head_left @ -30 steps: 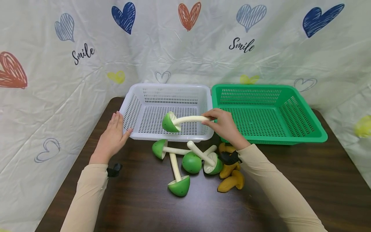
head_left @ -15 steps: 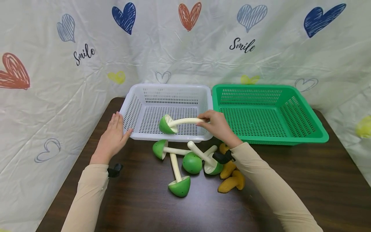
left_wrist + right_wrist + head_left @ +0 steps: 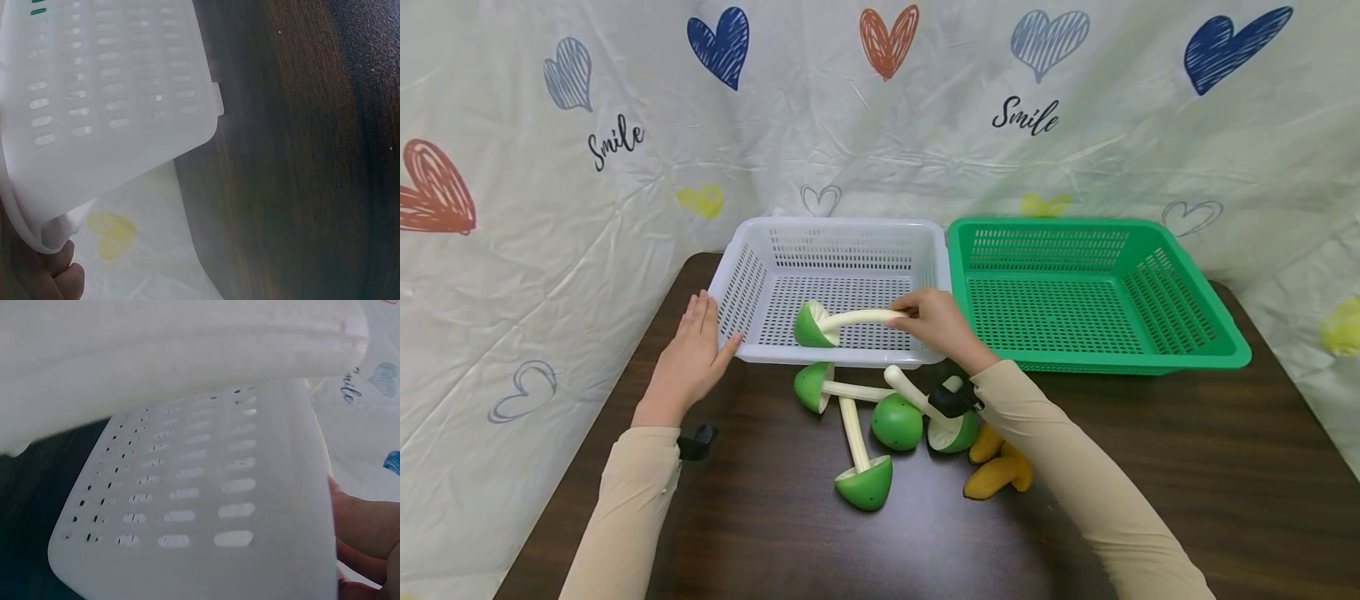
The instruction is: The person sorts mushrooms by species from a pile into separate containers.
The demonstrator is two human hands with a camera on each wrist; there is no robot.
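Note:
My right hand (image 3: 931,323) pinches the stem end of a toy mushroom (image 3: 861,317) with a green half-round cap and a long white stem. The mushroom lies sideways over the front part of the white basket (image 3: 829,357), cap to the left. My left hand (image 3: 687,354) rests along the left rim of that basket with its fingers straight. In the left wrist view, fingertips (image 3: 69,278) show at the rim. The right wrist view has the basket wall (image 3: 287,487) with fingers (image 3: 369,525) beyond it.
Several green-capped mushrooms (image 3: 867,485) lie in front of the white basket on the dark wooden table (image 3: 760,525). Right of them are yellow-brown curved pieces (image 3: 996,475), partly behind the right sleeve (image 3: 1067,458). A green basket (image 3: 1120,362) stands beside the white one.
My right hand has moved left and slightly nearer, carrying the mushroom lower over the white basket. The left hand has stayed at the rim.

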